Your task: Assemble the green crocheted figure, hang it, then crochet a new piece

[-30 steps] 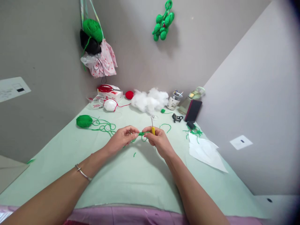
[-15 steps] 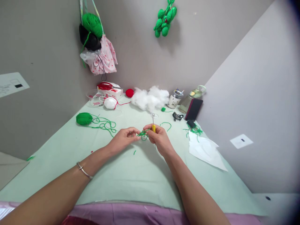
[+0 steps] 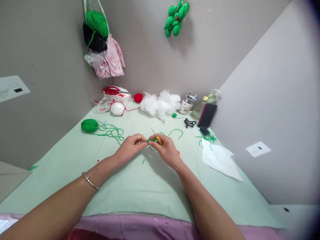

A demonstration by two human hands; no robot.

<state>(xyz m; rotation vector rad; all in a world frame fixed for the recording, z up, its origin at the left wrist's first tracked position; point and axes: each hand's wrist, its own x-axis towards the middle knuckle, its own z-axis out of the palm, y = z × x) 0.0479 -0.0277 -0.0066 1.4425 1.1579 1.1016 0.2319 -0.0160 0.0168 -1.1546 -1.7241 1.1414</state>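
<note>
Between my fingertips, over the middle of the table, is a small piece of green yarn work (image 3: pixel 151 140) with a loop hanging below. My left hand (image 3: pixel 130 148) pinches its left side between thumb and fingers. My right hand (image 3: pixel 167 151) holds a yellow-handled crochet hook (image 3: pixel 159 140), whose thin metal shaft points up and to the left. The same hand's thumb and finger touch the yarn work, and its stitches are partly hidden. Loose green strands run from my left hand toward a green yarn ball (image 3: pixel 90 125) at the left.
White stuffing (image 3: pixel 160 104) lies against the back wall, beside a red yarn ball (image 3: pixel 138 97). Red scissors (image 3: pixel 112 90) rest on a tissue box (image 3: pixel 121 97). At the right stand a pen cup (image 3: pixel 186 106), a bottle (image 3: pixel 200 108) and a phone (image 3: pixel 207 115), with white paper (image 3: pixel 220 160) nearer.
The crochet hook has swung from nearly upright to tilted left, lower in my right hand. Both hands have drawn closer together, and the green yarn between them is more covered by fingers.
</note>
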